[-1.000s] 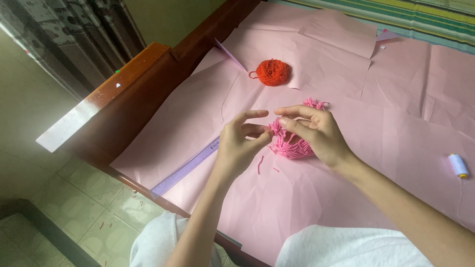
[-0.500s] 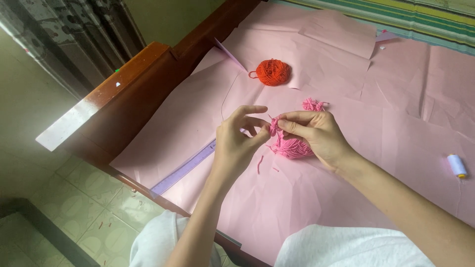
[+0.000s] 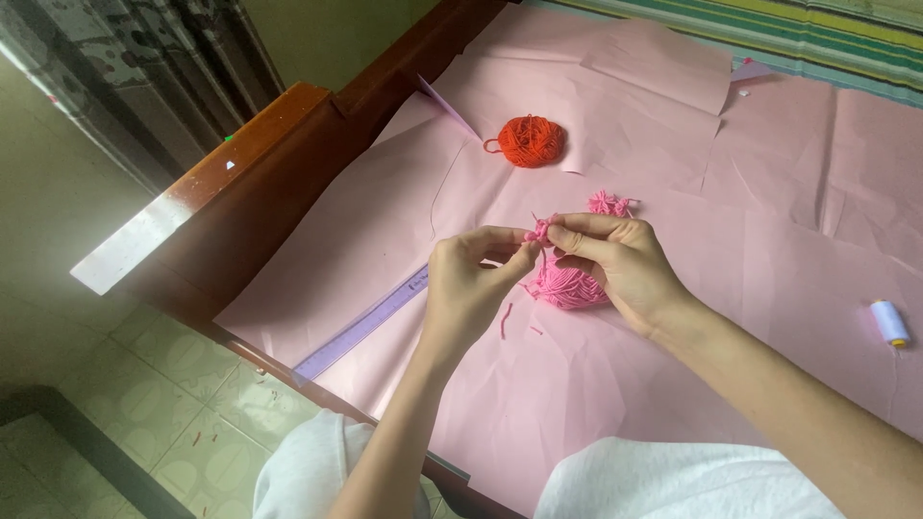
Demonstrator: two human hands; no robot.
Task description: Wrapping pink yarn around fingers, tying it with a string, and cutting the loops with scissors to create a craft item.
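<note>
Both hands are working a tiny knot of pink yarn right at picture centre. The left hand (image 3: 473, 279) pinches one side of a small pink yarn tuft (image 3: 538, 231) between thumb and forefinger, and the right hand (image 3: 615, 259) pinches the other side, fingertips nearly touching. I think a short strand is being tied around it, but it's too small to be sure.

To do this bit well I'd say keep both pinches close to the knot, pull evenly outward, and keep the loose fuzzy ends out of the loop so nothing snags.

The pink yarn bundle (image 3: 567, 286) sits under the right hand, at about 5 o'clock from the tuft: soft, loosely wound, a bit frayed. A finished-looking pink pompom (image 3: 611, 203) lies at 1 o'clock, spiky and fluffy. An orange-red yarn ball (image 3: 529, 140) at 12 o'clock is round and tightly wound. Everything rests on creased matte pink paper (image 3: 385, 221), with a flat translucent purple ruler (image 3: 370, 322) at 8 o'clock and a small white thread spool (image 3: 890, 322) far out at 3 o'clock.
</note>
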